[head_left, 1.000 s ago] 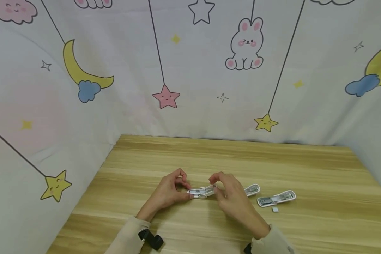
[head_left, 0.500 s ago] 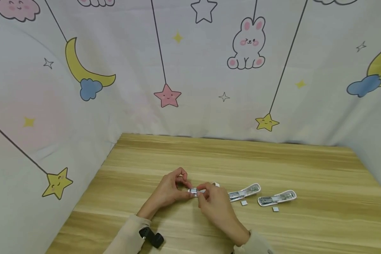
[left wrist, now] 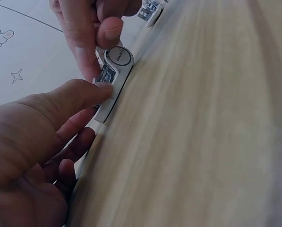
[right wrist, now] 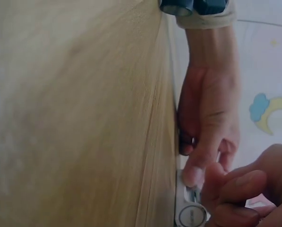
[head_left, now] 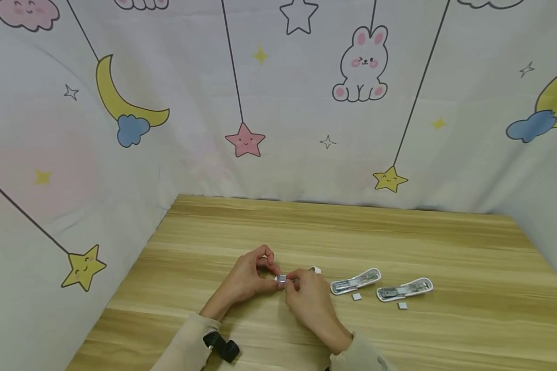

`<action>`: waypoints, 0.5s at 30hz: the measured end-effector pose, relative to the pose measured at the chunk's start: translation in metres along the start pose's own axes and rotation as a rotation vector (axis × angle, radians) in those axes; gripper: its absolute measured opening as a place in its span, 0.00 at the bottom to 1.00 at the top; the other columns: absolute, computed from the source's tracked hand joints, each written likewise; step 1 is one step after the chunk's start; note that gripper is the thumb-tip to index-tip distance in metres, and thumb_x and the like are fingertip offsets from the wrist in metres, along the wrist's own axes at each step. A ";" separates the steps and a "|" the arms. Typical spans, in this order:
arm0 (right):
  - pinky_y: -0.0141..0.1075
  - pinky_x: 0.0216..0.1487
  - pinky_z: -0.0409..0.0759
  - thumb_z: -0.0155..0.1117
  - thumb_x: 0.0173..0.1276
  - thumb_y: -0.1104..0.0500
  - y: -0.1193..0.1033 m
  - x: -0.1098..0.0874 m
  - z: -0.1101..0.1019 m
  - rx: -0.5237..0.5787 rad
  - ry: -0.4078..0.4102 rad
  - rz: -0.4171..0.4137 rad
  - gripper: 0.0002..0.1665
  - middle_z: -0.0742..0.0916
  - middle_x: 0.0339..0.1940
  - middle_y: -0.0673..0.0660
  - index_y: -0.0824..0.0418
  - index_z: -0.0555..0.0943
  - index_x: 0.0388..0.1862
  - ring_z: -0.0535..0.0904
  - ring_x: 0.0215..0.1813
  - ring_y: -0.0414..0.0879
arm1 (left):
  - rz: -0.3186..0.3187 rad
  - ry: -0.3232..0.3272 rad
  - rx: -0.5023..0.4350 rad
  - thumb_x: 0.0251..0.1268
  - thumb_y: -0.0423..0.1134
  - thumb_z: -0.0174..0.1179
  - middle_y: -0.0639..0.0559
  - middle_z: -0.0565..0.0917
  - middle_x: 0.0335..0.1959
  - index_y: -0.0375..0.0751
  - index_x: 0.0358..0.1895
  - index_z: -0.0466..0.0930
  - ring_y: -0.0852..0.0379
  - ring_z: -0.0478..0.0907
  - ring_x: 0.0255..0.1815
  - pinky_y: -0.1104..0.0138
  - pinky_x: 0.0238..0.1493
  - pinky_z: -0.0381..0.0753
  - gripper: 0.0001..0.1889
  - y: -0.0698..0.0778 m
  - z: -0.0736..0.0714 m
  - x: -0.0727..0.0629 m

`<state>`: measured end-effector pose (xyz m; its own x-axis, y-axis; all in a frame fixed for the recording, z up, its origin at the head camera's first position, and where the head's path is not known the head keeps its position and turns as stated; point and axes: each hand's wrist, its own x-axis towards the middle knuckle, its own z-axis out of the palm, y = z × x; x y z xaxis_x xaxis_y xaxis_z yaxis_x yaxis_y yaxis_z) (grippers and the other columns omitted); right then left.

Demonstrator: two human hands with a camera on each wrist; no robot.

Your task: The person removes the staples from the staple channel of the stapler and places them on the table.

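My left hand [head_left: 248, 275] pinches the end of an opened white stapler [left wrist: 113, 94] between thumb and fingers, close to the tabletop. A small grey block of staples [head_left: 282, 279] sits at the stapler's channel, next to the left fingertips. My right hand [head_left: 310, 299] reaches in from the other side, its fingertips right at the block's right edge. In the left wrist view its index finger points down into the channel, while the thumb is bent near the round hinge. I cannot tell whether the right fingers pinch the staples. The right hand covers much of the stapler's other arm.
Two more opened staplers, a middle one [head_left: 355, 281] and a right one [head_left: 405, 289], lie to the right. Below them lie two small staple blocks, one nearer [head_left: 357, 296] and one farther right [head_left: 402, 305]. A printed curtain [head_left: 278, 103] hangs behind the wooden table [head_left: 204, 221].
My right hand has moved left from the stapler's raised far arm to the staple block, uncovering the middle stapler and its staples. The left hand keeps its hold in nearly the same place.
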<state>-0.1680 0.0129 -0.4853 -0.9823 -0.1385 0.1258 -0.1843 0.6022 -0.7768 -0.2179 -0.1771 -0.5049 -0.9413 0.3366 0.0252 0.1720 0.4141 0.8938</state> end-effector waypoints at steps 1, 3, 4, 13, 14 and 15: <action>0.29 0.19 0.69 0.66 0.69 0.65 0.000 0.001 0.001 0.014 0.007 0.011 0.10 0.90 0.21 0.51 0.69 0.90 0.43 0.74 0.17 0.33 | 0.000 0.000 0.000 0.51 0.33 0.82 0.55 0.94 0.37 0.45 0.42 0.73 0.56 0.86 0.42 0.72 0.41 0.70 0.24 0.000 0.000 0.000; 0.30 0.18 0.68 0.67 0.70 0.64 -0.001 0.002 0.002 0.044 0.018 0.029 0.10 0.89 0.18 0.49 0.68 0.91 0.42 0.74 0.15 0.32 | 0.002 0.002 -0.001 0.51 0.32 0.82 0.55 0.94 0.37 0.45 0.42 0.73 0.55 0.86 0.43 0.71 0.43 0.70 0.24 -0.001 0.000 0.000; 0.30 0.17 0.67 0.67 0.70 0.64 -0.001 0.002 0.003 0.056 0.021 0.037 0.09 0.88 0.17 0.49 0.68 0.91 0.41 0.73 0.14 0.32 | 0.004 0.002 0.001 0.51 0.31 0.82 0.54 0.94 0.37 0.45 0.42 0.73 0.55 0.86 0.43 0.71 0.43 0.70 0.24 -0.001 0.000 0.000; 0.31 0.26 0.71 0.70 0.68 0.62 -0.001 0.007 0.008 0.028 0.085 0.060 0.06 0.89 0.16 0.48 0.64 0.91 0.35 0.76 0.18 0.34 | 0.016 -0.005 0.011 0.51 0.32 0.81 0.52 0.95 0.38 0.43 0.42 0.73 0.57 0.84 0.42 0.72 0.42 0.69 0.23 -0.001 0.001 0.000; 0.31 0.26 0.71 0.71 0.68 0.62 -0.001 0.007 0.008 0.030 0.087 0.061 0.06 0.89 0.16 0.48 0.64 0.91 0.35 0.76 0.18 0.35 | 0.012 -0.003 0.011 0.51 0.32 0.81 0.53 0.95 0.37 0.43 0.42 0.73 0.58 0.85 0.42 0.72 0.42 0.70 0.23 -0.001 0.000 0.000; 0.31 0.28 0.71 0.71 0.68 0.62 -0.002 0.007 0.008 0.027 0.090 0.062 0.06 0.89 0.16 0.48 0.63 0.91 0.34 0.76 0.19 0.35 | 0.008 -0.001 0.011 0.51 0.32 0.81 0.54 0.95 0.37 0.44 0.42 0.73 0.57 0.85 0.42 0.72 0.42 0.70 0.23 -0.001 -0.001 0.000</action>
<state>-0.1741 0.0045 -0.4880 -0.9910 -0.0301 0.1307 -0.1235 0.5863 -0.8006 -0.2180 -0.1780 -0.5053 -0.9398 0.3403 0.0317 0.1824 0.4210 0.8885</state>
